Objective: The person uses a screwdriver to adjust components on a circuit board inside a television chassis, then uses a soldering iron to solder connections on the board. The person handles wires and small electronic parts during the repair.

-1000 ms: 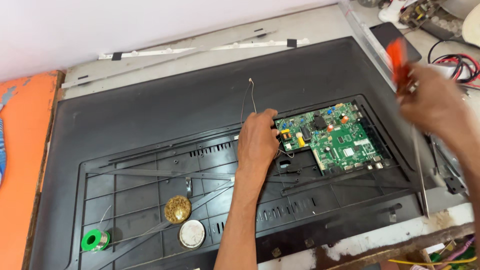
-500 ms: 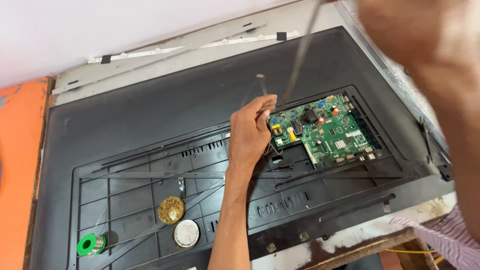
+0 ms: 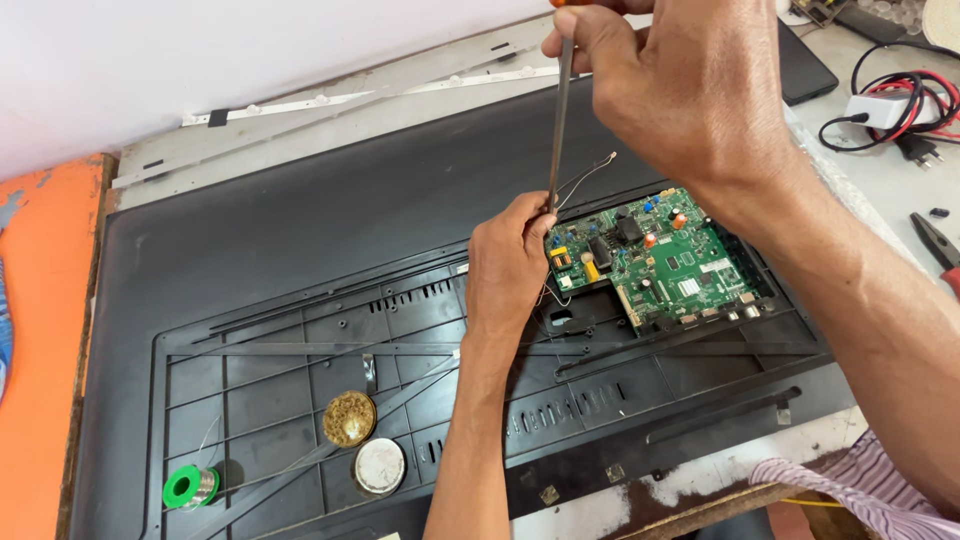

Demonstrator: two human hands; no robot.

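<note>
A head-worn camera looked down on a worktop (image 3: 890, 190) where the black plastic back cover of a flat television (image 3: 330, 270) lay face up, filling most of the view. At the far left ran an orange surface (image 3: 45, 340). On the cover's lower left lay a green spool of solder wire (image 3: 190, 487), and just to its right sat two small round tins, one with brassy wool (image 3: 348, 418) and one silvery (image 3: 379, 466). Near the middle, the left hand (image 3: 510, 270) rested on the cover, its grip pinched closed around the lower end of a long screwdriver shaft (image 3: 557, 120), which stood nearly upright at the left edge of a green circuit board (image 3: 655, 260) set in the cover's recess. Thin wires (image 3: 585, 178) curled up beside the shaft. Above, the right hand (image 3: 690, 90) closed its grip around the top of the screwdriver, the handle mostly hidden. At the far right, on the worktop, lay a white adapter with red and black cables (image 3: 890, 105) and pliers (image 3: 938, 240).
</note>
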